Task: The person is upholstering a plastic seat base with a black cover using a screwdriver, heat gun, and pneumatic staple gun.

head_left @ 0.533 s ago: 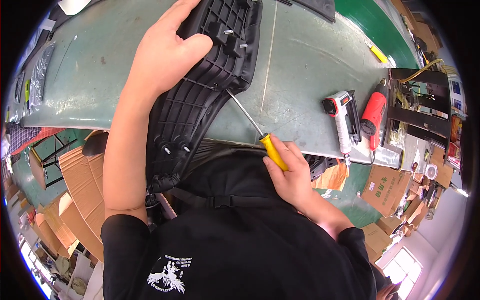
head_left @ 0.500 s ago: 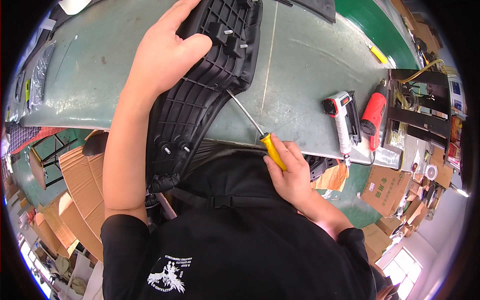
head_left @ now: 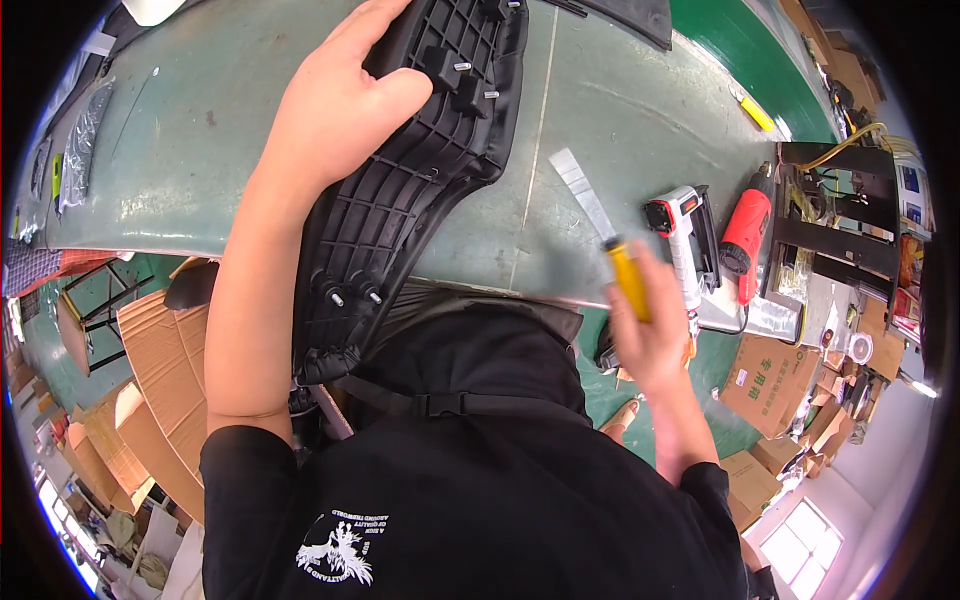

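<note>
A long black ribbed plastic panel (head_left: 385, 205), with black covering wrapped round its edges and metal studs sticking out, lies tilted across the table edge against my body. My left hand (head_left: 345, 105) grips its upper part, the thumb on the ribbed side and the other fingers over the far edge, partly hidden. In my right hand (head_left: 650, 320) is a yellow-handled screwdriver (head_left: 628, 280). Motion smears its shaft into a broad band, pointing up and left above the table, apart from the panel.
On the green table (head_left: 590, 100), a nail gun (head_left: 683, 235) and a red heat gun (head_left: 748, 228) lie to the right. Farther back is a yellow-handled tool (head_left: 755, 112). A black rack (head_left: 840, 220) stands at the right edge. Cardboard boxes (head_left: 765, 385) sit on the floor.
My right hand has pulled the screwdriver away from the panel's edge and swung it to the right. My left hand stays on the panel, which has hardly shifted.
</note>
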Motion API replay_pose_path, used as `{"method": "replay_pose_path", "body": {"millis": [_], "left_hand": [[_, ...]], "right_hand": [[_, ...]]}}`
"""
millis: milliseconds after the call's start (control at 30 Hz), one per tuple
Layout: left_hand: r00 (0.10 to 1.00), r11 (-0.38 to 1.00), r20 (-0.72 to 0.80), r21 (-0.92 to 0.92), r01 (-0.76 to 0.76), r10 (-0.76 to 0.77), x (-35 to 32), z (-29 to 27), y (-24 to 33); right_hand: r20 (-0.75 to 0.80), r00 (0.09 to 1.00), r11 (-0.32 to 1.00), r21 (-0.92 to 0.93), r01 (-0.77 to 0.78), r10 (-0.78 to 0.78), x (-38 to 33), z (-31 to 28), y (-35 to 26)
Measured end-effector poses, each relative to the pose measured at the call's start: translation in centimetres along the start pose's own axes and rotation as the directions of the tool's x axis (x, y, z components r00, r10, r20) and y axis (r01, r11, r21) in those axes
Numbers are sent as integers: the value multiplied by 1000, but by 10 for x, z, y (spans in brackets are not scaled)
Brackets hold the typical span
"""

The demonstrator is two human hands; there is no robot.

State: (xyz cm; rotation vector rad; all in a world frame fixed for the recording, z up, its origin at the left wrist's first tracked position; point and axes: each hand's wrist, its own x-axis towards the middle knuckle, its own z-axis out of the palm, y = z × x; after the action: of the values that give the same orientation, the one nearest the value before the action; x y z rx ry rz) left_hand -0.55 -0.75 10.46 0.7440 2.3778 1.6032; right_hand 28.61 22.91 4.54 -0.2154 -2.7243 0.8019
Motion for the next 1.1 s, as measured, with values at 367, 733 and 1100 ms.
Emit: {"method": "replay_pose_path", "body": {"millis": [367,733,1100], "left_hand": [[996,939,9,334,-83,85,-9,25,20],[996,934,-9,348,-75,83,-10,24,23],[999,941,-10,334,-45,52,-10,22,24]], "right_hand": [[93,991,992,-97,-83,92,6,-37,-28],[253,967,996,92,12,-35,3,7,-47],[324,946,998,41,-37,21,12,0,-54]]}}
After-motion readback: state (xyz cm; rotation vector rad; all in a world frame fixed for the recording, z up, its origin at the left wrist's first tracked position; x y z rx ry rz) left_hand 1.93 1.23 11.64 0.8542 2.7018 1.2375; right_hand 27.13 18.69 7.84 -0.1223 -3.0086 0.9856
